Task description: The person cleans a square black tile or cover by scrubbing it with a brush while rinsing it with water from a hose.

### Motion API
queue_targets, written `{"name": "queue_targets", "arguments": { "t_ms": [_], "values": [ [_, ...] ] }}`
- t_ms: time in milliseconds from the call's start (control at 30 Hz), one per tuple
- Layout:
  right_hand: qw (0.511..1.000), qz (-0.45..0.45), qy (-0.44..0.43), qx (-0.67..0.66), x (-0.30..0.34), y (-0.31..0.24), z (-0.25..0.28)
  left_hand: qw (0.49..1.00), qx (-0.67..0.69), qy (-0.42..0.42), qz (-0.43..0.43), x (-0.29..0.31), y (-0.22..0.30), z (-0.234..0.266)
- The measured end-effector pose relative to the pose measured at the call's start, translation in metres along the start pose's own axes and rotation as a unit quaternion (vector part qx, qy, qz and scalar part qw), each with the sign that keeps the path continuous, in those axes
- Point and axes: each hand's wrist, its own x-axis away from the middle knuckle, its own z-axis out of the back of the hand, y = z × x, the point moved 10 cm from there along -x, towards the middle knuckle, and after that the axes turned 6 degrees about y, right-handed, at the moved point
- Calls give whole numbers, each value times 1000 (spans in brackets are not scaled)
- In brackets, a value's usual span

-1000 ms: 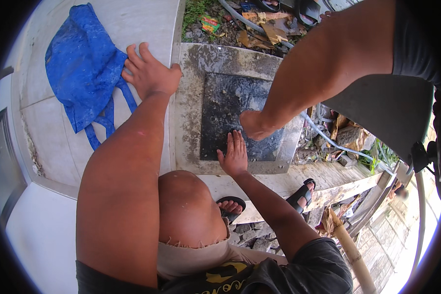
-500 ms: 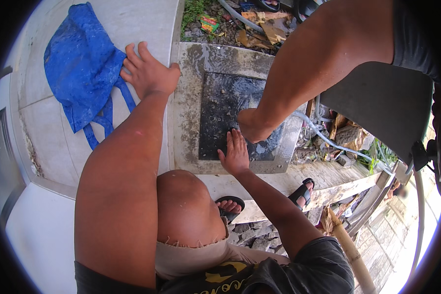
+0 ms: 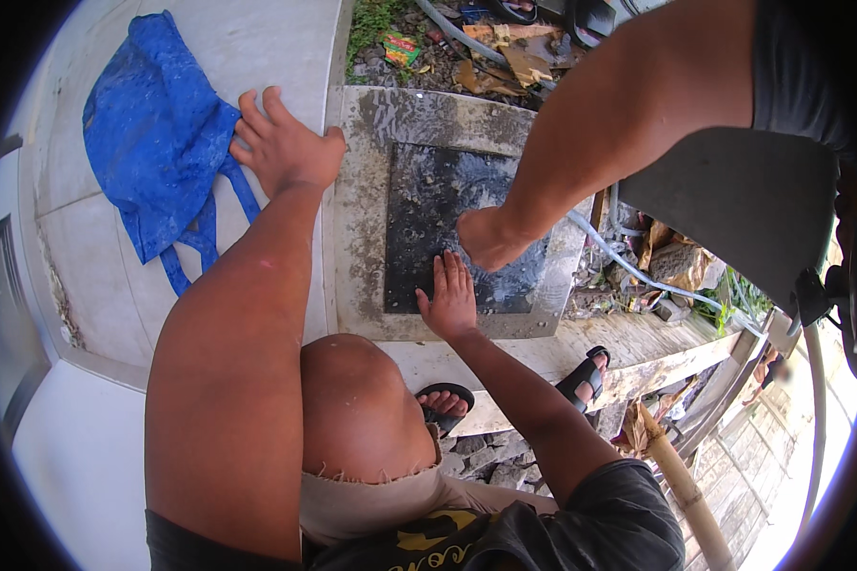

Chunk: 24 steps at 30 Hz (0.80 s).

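My left hand (image 3: 286, 147) is open, fingers spread, beside a wet-looking blue cloth bag with straps (image 3: 157, 133); its fingertips overlap the cloth's edge, and whether they touch it I cannot tell. My right hand (image 3: 449, 297) lies open and flat, fingers stretched, at the lower part of a wet black slab (image 3: 419, 200) set in a pale concrete surround (image 3: 362, 209). Another person's hand (image 3: 490, 238), bent down or fisted with its fingers hidden, reaches onto the slab from the upper right, just beside my fingertips. Pale smears and grit cover the slab.
Light floor tiles (image 3: 86, 238) lie at the left. Beyond the slab are soil, scraps of cardboard (image 3: 528, 62) and a grey hose (image 3: 628, 271). A dark panel (image 3: 733, 205) stands at right, a bamboo pole (image 3: 686, 490) at lower right. My bare knee (image 3: 352, 400) is near the slab.
My right hand has shifted slightly left on the slab, and the other person's hand slightly up and left. My left hand stays beside the blue bag; the whole view has drifted a little.
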Motion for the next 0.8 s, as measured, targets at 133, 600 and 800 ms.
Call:
{"name": "queue_targets", "arguments": {
  "t_ms": [133, 600, 800],
  "values": [
    [1000, -13, -24, 13, 1, -1, -5, 1000, -2, 20, -4, 0, 2, 4],
    [992, 3, -113, 51, 9, -5, -16, 1000, 7, 11, -4, 0, 3, 1],
    [993, 23, -107, 48, 9, -3, -14, 1000, -8, -6, -6, 0, 4, 3]
  ]
}}
